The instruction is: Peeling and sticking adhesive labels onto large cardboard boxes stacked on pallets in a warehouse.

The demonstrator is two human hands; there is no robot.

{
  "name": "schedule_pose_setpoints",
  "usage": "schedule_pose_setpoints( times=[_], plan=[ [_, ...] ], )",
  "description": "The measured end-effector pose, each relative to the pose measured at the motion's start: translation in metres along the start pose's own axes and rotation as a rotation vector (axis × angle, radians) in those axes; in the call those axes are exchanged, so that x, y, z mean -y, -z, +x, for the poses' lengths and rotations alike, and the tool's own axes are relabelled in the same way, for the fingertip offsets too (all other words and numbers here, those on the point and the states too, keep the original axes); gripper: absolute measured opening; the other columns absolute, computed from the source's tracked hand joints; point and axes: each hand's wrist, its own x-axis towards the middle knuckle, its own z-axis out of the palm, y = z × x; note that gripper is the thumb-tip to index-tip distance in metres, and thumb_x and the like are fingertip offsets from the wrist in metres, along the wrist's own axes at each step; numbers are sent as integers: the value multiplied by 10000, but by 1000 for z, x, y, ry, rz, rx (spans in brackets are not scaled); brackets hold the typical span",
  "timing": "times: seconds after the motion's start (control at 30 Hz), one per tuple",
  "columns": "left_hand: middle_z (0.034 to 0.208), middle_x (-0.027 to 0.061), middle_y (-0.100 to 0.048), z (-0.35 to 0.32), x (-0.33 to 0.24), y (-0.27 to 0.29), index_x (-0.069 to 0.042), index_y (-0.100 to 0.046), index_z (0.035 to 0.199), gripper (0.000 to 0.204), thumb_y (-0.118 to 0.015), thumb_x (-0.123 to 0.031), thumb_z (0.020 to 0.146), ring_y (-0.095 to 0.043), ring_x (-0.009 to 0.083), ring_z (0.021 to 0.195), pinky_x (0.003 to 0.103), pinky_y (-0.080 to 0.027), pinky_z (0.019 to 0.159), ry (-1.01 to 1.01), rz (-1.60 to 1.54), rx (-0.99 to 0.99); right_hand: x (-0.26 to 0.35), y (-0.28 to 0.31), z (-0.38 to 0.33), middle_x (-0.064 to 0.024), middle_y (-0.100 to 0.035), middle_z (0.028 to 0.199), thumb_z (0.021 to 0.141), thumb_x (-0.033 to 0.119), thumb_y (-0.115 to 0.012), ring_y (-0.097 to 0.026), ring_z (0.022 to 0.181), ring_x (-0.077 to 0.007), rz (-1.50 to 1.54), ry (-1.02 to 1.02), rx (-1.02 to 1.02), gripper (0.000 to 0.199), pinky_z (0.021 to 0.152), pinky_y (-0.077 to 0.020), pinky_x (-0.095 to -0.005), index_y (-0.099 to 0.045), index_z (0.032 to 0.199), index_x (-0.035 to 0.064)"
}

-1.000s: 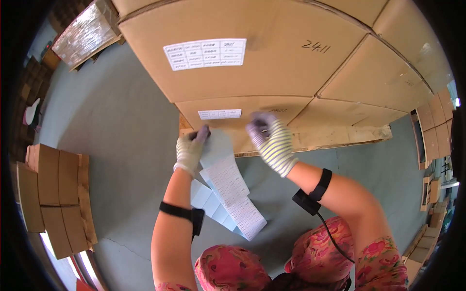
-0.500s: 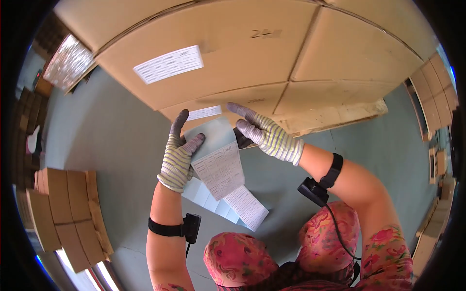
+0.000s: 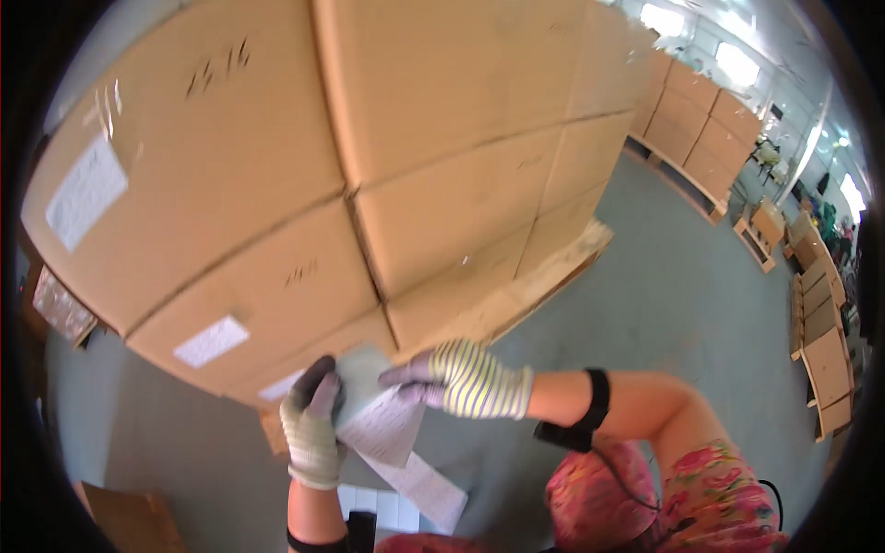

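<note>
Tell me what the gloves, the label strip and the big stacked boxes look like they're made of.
Gloves on the left hand and right hand: knitted fabric by the striped ribbing, with grey, seemingly coated fingertips. Label strip: thin white paper, matte, bending limply; its backing sheet looks slightly glossy. Stacked boxes: brown corrugated cardboard, dull finish, with visible seams and white paper stickers.

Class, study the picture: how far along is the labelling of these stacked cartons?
Done: white labels already sit on several cartons. In hand: the left hand holds a label strip while the right hand picks at its top. Left: some carton faces show no label.
</note>
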Motion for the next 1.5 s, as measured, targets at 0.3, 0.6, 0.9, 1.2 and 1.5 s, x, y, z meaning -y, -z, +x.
schedule_pose_setpoints(
  times=[0.3, 0.6, 0.9, 1.2, 1.5],
  plan=[
    [1073, 175, -555, 11, -32, -53, 89, -452, 1200, 489, -632, 46, 747, -575, 217, 935, 309, -504, 829, -104, 118, -50, 2, 35, -3, -132, -601, 1000, 776, 84, -639, -597, 862, -303, 252, 131, -367, 149, 691, -503, -341, -656, 924, 77],
    [1110, 160, -557, 41, -85, -122, 43, -469, 1205, 459, -625, 38, 773, -575, 190, 941, 271, -506, 805, -198, 481, 311, 26, 209, 81, -92, -659, 829, 819, 98, -621, -607, 755, -156, 225, 229, -616, 129, 696, -477, -280, -624, 914, 12],
    [1383, 118, -332, 56, -152, -182, -37, -252, 1377, 831, -684, 74, 676, -433, 190, 1162, 299, -435, 917, -716, 618, 531, 32, 255, 114, -87, -652, 786, 764, 95, -666, -597, 672, -161, 89, 180, -752, 153, 649, -490, -283, -616, 888, 20],
    [1383, 131, -351, 69, -166, -199, -27, -252, 1378, 887, -709, 76, 625, -315, 219, 1282, 305, -298, 1047, -665, 685, 502, 44, 252, 110, -135, -641, 891, 640, 424, -752, -629, 778, -290, -627, 56, -853, 599, 703, -505, -346, -537, 1047, 41],
    [1258, 133, -475, 46, -108, -163, 1, -425, 1267, 547, -614, 74, 759, -510, 169, 1067, 306, -474, 861, -560, 356, 461, -22, 221, 33, -33, -560, 717, 793, 251, -662, -539, 625, -134, -177, 73, -868, 501, 570, -453, -280, -440, 1179, 20]
  ],
)
